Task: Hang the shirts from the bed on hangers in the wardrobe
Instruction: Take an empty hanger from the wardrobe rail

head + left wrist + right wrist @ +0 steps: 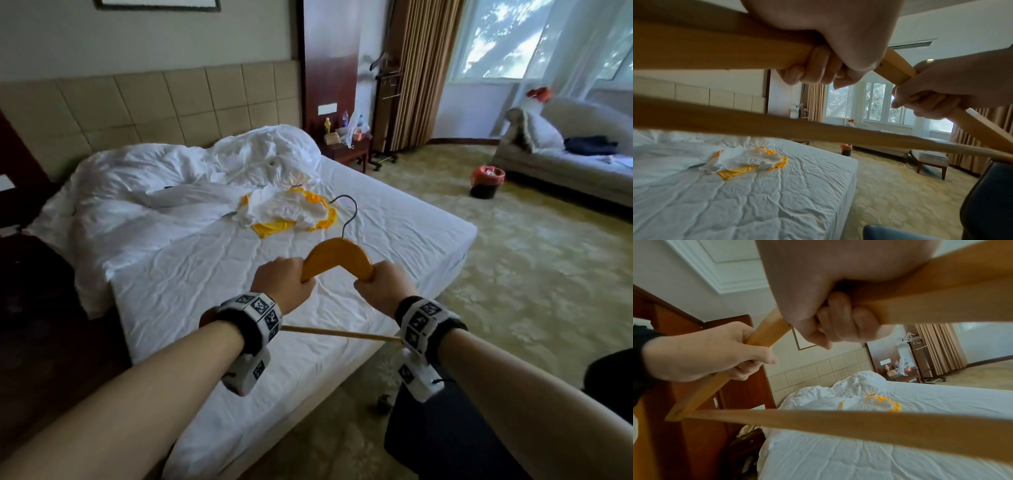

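Note:
A wooden hanger (337,255) with a metal hook (349,212) is held above the near end of the bed (394,236). My left hand (284,284) grips its left shoulder and my right hand (380,287) grips its right shoulder, fingers curled round the wood. The hanger's lower bar (342,333) runs under both wrists. Farther up the bed lies a crumpled heap of a white shirt (287,209) on a yellow shirt (274,228). The wrist views show the hanger (715,53) (931,305) close up and the shirts (752,160) (879,404) beyond. No wardrobe rail is in sight.
A rumpled white duvet (164,185) covers the head of the bed. A nightstand (349,147) with bottles stands right of it, then a valet stand (387,102) and curtains. A bin (486,181) and a sofa (568,161) stand on the carpet to the right. Dark wooden panelling (694,418) stands left.

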`<state>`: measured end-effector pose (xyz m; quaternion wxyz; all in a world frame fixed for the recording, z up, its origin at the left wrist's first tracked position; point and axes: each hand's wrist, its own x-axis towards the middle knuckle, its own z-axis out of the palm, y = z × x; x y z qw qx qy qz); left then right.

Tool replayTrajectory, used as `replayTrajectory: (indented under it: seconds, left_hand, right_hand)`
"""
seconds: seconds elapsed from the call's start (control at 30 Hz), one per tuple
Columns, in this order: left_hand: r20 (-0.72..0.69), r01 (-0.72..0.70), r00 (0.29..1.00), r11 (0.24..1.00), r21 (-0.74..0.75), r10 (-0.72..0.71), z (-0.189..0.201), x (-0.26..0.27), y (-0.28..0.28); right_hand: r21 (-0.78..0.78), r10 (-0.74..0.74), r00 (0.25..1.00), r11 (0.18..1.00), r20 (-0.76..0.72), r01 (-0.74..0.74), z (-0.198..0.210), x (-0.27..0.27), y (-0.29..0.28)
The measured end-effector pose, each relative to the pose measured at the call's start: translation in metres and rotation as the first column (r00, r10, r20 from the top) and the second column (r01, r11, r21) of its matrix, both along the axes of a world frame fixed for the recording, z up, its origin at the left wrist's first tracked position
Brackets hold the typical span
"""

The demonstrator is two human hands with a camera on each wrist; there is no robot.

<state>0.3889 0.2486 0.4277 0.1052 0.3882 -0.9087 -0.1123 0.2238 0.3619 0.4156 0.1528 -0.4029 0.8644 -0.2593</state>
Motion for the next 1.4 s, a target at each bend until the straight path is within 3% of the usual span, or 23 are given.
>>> replayTrajectory:
  seconds: [0.4, 0.63, 0.87, 1.0, 1.1, 1.17, 1.27, 1.33, 1.4]
  left_hand:
    - [0.059, 0.08, 0.995, 0.995, 0.059, -0.084, -0.053, -0.206, -0.191]
    - [0.051, 0.123, 0.991, 0.989, 0.08, -0.127, -0.065, -0.332, -0.331]
    - [0.095, 0.113, 0.987, 0.985, 0.131, -0.126, -0.08, -0.433, -0.429]
    - [0.143, 0.085, 0.983, 0.98, 0.182, -0.112, -0.105, -0.487, -0.479]
    - [0.196, 0.041, 0.976, 0.969, 0.243, -0.091, -0.13, -0.526, -0.522]
    - [0.227, 0.017, 0.971, 0.966, 0.257, -0.078, -0.164, -0.565, -0.563]
    - [0.223, 0.07, 0.963, 0.942, 0.329, -0.15, -0.189, -0.59, -0.598]
    - [0.143, 0.108, 0.973, 0.906, 0.41, -0.181, -0.222, -0.619, -0.642]
    - [0.055, 0.071, 0.993, 0.912, 0.403, -0.101, -0.256, -0.637, -0.685]
  right_hand:
    - [0.072, -0.073, 0.991, 0.995, 0.114, 0.065, -0.047, -0.193, -0.172]
    - [0.097, -0.09, 0.95, 0.993, 0.299, 0.063, -0.044, -0.309, -0.307]
    - [0.078, -0.119, 0.89, 0.993, 0.441, 0.094, -0.058, -0.408, -0.414]
    - [0.074, -0.069, 0.805, 0.997, 0.589, 0.031, -0.079, -0.463, -0.475]
    - [0.077, -0.069, 0.672, 0.997, 0.737, 0.017, -0.097, -0.507, -0.521]
    - [0.111, -0.115, 0.574, 0.993, 0.81, 0.043, -0.13, -0.547, -0.564]
    - [0.124, -0.169, 0.52, 0.985, 0.837, 0.12, -0.157, -0.566, -0.591]
    - [0.097, -0.183, 0.521, 0.977, 0.834, 0.188, -0.193, -0.591, -0.624]
    - [0.049, -0.185, 0.547, 0.966, 0.817, 0.253, -0.225, -0.611, -0.647]
